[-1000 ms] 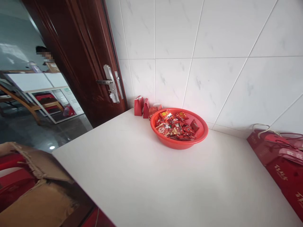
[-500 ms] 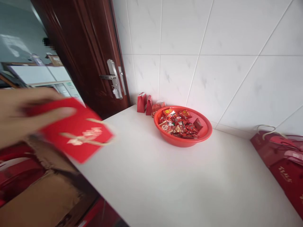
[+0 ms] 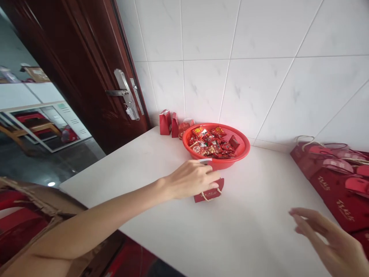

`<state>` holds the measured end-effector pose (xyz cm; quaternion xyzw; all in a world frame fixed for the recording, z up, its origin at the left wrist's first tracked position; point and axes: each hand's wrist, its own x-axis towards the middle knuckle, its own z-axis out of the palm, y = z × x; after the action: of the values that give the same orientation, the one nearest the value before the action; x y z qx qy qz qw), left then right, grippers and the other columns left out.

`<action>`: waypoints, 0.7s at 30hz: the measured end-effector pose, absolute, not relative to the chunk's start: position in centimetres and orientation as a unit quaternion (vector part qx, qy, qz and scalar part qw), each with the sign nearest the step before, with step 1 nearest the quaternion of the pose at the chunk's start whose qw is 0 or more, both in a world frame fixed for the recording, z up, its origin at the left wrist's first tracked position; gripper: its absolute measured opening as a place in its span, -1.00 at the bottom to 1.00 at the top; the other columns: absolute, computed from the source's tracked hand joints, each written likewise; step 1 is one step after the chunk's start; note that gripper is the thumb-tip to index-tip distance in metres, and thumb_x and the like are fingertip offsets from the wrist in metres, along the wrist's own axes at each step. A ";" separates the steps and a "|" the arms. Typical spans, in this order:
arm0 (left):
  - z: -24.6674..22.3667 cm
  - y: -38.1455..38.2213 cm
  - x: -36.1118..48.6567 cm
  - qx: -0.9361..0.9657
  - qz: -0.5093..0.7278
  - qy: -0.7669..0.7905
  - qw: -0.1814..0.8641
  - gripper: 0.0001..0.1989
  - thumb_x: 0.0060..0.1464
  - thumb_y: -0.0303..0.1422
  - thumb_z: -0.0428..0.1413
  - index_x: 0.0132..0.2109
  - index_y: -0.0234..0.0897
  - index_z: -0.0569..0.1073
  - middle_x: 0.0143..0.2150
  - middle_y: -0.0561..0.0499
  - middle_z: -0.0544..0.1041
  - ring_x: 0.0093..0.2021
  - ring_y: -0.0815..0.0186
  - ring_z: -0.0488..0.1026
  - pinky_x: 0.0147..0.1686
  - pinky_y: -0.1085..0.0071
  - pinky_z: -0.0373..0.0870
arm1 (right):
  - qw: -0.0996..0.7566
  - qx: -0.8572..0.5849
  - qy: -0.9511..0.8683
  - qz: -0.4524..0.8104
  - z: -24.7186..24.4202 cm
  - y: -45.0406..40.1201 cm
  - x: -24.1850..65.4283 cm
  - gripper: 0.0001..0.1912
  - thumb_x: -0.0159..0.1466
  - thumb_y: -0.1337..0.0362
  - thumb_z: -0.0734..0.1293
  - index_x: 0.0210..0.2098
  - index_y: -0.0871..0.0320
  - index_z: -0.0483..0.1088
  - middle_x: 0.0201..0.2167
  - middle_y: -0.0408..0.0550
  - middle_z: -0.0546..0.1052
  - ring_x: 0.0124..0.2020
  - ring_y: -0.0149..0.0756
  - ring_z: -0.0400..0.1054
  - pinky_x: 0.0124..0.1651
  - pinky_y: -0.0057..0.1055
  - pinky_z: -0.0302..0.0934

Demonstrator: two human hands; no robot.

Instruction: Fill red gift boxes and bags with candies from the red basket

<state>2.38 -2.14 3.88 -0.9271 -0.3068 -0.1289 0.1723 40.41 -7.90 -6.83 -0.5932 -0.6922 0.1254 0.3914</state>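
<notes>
My left hand (image 3: 194, 179) reaches across the white table and grips the top of a small red gift bag (image 3: 211, 194) with rope handles. The bag is just in front of a red plastic basket (image 3: 223, 164) that holds several red-wrapped sweets (image 3: 213, 148). At the right, over the table, my right hand (image 3: 319, 231) is held with its fingers curved and apart, holding nothing. It is nearest to the row of larger dark red bags (image 3: 323, 181).
Small red boxes (image 3: 165, 123) stand by the tiled wall, left of the basket. A brown door (image 3: 86, 65) with a metal handle is at the left. An opened cardboard box (image 3: 54, 227) with red items sits at the lower left, beside the table (image 3: 245, 234).
My left hand has carried the red bag from the left to in front of the basket. My right hand has come into view. The view has shifted right.
</notes>
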 end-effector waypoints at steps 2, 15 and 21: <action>2.4 -2.3 2.5 -0.935 -0.154 -0.254 0.195 -0.72 0.40 -0.26 0.02 -0.30 -0.27 0.41 -0.45 0.09 0.40 -0.49 0.36 0.34 -0.43 0.38 0.15 | 0.384 -0.554 -0.718 0.174 -5.3 -7.8 37.1 -0.69 0.32 -0.03 0.34 -0.12 0.02 0.52 -0.42 -0.07 0.59 -0.47 -0.22 0.55 -0.65 -0.50 0.32; 2.2 -3.8 1.8 -0.957 -0.180 -0.208 0.097 -0.74 0.32 -0.52 -0.03 -0.15 -0.19 0.55 -0.35 0.05 0.50 -0.37 0.34 0.35 -0.20 0.36 0.24 | 0.258 -0.274 -0.917 0.133 1.9 -2.3 24.0 -0.64 0.41 0.45 0.08 -0.17 0.12 0.50 -0.07 0.07 0.46 -0.48 -0.43 0.35 -0.40 -0.40 0.31; 1.4 -4.1 2.0 -0.940 -0.176 -0.266 0.119 -0.68 0.30 -0.55 -0.04 0.03 -0.19 0.52 -0.37 0.03 0.47 -0.35 0.30 0.40 -0.18 0.32 0.23 | 0.229 -0.356 -0.904 0.053 2.3 -1.5 24.4 -0.72 0.46 0.22 0.15 -0.27 0.12 0.42 -0.10 0.04 0.51 -0.53 -0.42 0.35 -0.44 -0.39 0.22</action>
<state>2.01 -4.13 1.44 -0.9404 -0.2659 -0.1757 0.1189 24.35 -1.54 2.30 -0.3562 -0.9045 0.0526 0.2285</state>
